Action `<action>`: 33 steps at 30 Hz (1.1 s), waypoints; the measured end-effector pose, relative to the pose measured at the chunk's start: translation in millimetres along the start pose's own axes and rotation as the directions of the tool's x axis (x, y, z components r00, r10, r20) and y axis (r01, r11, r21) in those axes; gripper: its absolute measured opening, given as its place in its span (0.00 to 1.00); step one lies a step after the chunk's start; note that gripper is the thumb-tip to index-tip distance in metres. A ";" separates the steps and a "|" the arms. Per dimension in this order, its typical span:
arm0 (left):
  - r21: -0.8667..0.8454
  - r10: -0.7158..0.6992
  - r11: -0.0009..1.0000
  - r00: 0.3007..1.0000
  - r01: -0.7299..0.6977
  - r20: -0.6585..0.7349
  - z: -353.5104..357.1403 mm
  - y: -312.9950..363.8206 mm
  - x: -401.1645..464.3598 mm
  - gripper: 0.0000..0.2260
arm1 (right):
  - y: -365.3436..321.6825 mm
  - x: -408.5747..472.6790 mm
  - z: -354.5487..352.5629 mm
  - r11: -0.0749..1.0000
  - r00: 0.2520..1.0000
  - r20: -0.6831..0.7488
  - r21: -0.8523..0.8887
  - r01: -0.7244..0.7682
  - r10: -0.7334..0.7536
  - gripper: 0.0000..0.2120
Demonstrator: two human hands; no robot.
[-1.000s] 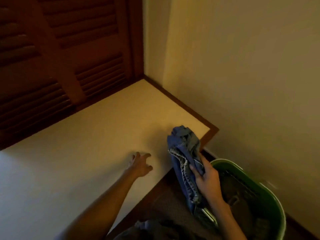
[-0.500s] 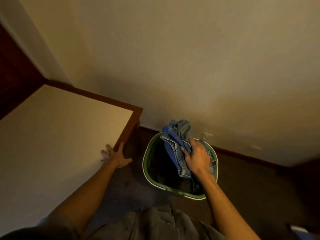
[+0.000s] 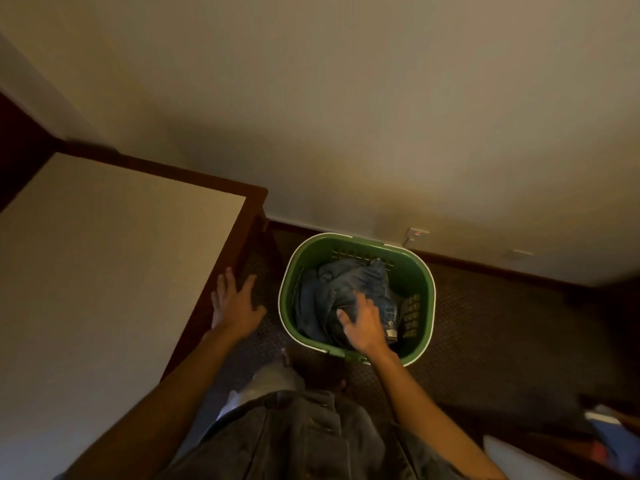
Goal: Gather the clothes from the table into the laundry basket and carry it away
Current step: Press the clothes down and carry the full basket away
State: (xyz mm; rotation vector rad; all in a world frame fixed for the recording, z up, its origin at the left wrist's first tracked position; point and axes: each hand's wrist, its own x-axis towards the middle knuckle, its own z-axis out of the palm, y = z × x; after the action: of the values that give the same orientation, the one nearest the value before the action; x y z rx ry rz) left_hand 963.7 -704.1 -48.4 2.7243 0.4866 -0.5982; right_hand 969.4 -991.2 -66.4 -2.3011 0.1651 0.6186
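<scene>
one jeans heap (image 3: 346, 289) in basket (image 3: 420, 271), under spread right-hand fingers (image 3: 365, 304), touching.

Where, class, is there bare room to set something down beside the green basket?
The pale tabletop is bare up to its dark wooden edge. Patterned carpet lies bare between the green plastic laundry basket and skirting. Crowded: inside the basket, blue denim clothes under the right hand.

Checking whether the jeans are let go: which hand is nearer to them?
Right. The right hand lies over the jeans inside the basket, fingers spread. The left hand is apart from them, at the table edge.
</scene>
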 end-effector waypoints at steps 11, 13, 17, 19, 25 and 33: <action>-0.020 0.319 0.939 0.848 -0.343 0.424 48.5 76.4 61.6 0.35 | 36.1 31.7 -11.4 0.971 0.972 -0.014 -0.032 -0.235 0.235 0.33; -0.016 0.319 0.937 0.837 -0.349 0.445 61.7 83.8 84.6 0.36 | 46.7 49.6 -8.9 0.967 0.969 -0.011 -0.048 -0.249 0.249 0.35; 0.022 0.269 0.948 0.834 -0.319 0.481 105.9 92.6 133.6 0.50 | 87.0 102.7 12.2 0.950 0.970 0.105 -0.250 -0.187 0.218 0.48; 0.100 0.265 0.927 0.821 -0.361 0.505 140.9 98.6 161.6 0.59 | 110.6 142.1 29.4 0.937 0.961 0.197 -0.328 -0.123 0.195 0.59; 0.222 0.170 0.910 0.805 -0.349 0.568 296.0 109.5 250.5 0.69 | 205.5 273.9 114.1 0.907 0.941 0.263 -0.412 -0.092 0.215 0.66; 0.269 0.027 0.934 0.797 -0.235 0.604 449.2 104.9 357.2 0.51 | 304.7 398.4 212.3 0.868 0.822 0.382 -0.431 -0.245 0.422 0.58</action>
State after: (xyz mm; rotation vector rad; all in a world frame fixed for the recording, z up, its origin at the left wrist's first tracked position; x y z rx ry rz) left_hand 1155.2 -869.5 -574.2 2.6147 0.0262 -1.5449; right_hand 1147.6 -1039.9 -578.8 -2.4056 0.2510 1.4841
